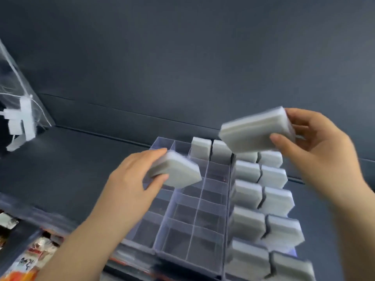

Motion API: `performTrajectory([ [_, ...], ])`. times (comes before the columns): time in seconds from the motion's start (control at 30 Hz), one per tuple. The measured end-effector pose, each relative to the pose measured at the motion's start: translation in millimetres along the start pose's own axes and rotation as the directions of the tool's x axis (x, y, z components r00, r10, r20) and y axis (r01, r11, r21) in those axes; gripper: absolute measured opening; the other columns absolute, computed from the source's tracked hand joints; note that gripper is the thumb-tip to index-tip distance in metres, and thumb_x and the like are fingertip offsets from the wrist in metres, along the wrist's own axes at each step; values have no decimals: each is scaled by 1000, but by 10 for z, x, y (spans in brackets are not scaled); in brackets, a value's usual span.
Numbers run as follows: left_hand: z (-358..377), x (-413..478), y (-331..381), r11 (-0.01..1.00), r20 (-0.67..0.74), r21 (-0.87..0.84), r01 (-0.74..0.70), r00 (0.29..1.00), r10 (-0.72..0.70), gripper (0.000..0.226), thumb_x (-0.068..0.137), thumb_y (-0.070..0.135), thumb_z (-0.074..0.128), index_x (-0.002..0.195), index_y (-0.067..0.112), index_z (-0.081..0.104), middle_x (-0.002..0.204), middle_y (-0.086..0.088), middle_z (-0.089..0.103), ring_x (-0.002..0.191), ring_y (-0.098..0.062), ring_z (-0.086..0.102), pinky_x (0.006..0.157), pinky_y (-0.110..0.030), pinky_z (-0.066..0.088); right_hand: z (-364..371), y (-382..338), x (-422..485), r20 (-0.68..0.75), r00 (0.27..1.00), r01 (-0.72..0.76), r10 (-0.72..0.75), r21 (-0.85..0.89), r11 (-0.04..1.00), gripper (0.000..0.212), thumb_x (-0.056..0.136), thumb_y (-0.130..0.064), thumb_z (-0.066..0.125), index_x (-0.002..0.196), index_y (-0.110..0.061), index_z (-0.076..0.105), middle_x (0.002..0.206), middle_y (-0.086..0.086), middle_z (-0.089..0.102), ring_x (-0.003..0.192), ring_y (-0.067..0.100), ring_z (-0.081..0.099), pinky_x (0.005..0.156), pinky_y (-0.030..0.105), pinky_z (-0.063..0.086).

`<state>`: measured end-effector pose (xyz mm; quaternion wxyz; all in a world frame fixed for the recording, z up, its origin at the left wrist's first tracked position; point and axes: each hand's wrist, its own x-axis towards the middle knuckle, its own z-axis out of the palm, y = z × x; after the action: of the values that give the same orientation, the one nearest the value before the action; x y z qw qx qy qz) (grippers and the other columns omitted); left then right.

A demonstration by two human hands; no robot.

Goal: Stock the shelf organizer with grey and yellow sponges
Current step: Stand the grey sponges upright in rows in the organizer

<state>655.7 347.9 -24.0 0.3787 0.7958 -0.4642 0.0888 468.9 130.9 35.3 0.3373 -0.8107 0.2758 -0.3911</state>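
Left hand (129, 179) is gripping a grey sponge (180, 173) by its near end, fingers curled over the top and thumb on the near side. It's holding it tilted over the left part of the organizer (195, 218), not in a cell yet. Most of the clear cells in the left and middle columns are sitting empty, with just a back pair (211, 150) of sponges standing in the far row.

Moving right, a second sponge (255, 130) is hanging tilted in the air over the far end of the organizer, and the right hand (316, 147) is pinching its right end between thumb and fingers. Under it, the right columns (263, 199) are looking full, sponges standing on edge row after row.

So I'm guessing we're mid-stock, working into the middle columns with both hands loaded. Next move probably calls for tipping each sponge upright, lining it up between the dividers and sliding it straight down. Those thin walls look like they'd flex, so go easy. I'm not seeing any yellow, but it's all a bit blurry.
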Motion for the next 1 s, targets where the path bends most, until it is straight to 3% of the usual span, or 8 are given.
performTrajectory([
  [0.1,52,334,-229,986,59,-63,-151,986,155,45,78,16,74,121,22,60,112,28,52,105,15,43,91,-2,32,122,-211,62,-90,996,-31,26,-53,998,38,76,-22,74,100,-46,57,102,-17,65,95,8,63,86,25,50],
  [0.23,111,715,-470,954,110,-10,-299,948,298,44,77,11,74,119,16,62,115,7,63,107,-7,49,92,-20,41,430,-268,182,-51,993,-114,106,-188,975,34,78,-18,71,103,-37,57,97,-21,61,92,6,61,78,5,45],
  [0.33,108,876,-614,955,91,-40,-292,951,295,44,74,5,75,116,10,63,113,0,64,105,-10,49,92,-14,32,668,-151,229,59,985,-129,162,-368,921,37,79,-19,70,114,-25,58,103,-10,60,97,11,56,88,19,43],
  [0.47,178,1001,-621,947,149,-102,-306,936,319,43,76,6,74,118,13,63,114,3,64,106,-8,48,91,-12,31,818,28,228,157,954,-142,254,-507,850,41,82,-24,65,121,-26,53,115,-5,55,105,14,50,95,31,40],
  [0.6,404,1108,-549,926,266,-103,-363,887,377,42,80,8,70,120,15,62,118,3,63,111,-20,54,92,-31,43,875,87,221,239,938,-90,251,-533,842,43,84,-20,64,125,-19,51,117,0,54,110,16,48,88,15,31],
  [0.7,538,1156,-519,922,366,-81,-378,849,380,40,85,11,65,125,16,59,124,4,59,116,-18,50,95,-31,41,919,140,216,276,928,-55,251,-563,824,43,86,-21,61,128,-20,48,125,-2,50,114,14,46,82,10,25],
  [0.83,668,1179,-553,937,436,-78,-342,833,340,39,90,18,59,129,23,55,130,11,53,121,-10,42,96,-21,33,981,231,240,312,908,-42,280,-595,803,43,89,-21,57,130,-23,45,129,-4,45,117,14,44,86,13,29],
  [1.0,747,1225,-517,943,460,-84,-322,827,324,40,91,19,57,130,25,53,131,12,51,123,-8,39,98,-23,35,1028,310,288,349,890,-24,292,-605,795,44,88,-22,57,131,-23,44,130,-3,45,118,17,44,98,25,36],
])
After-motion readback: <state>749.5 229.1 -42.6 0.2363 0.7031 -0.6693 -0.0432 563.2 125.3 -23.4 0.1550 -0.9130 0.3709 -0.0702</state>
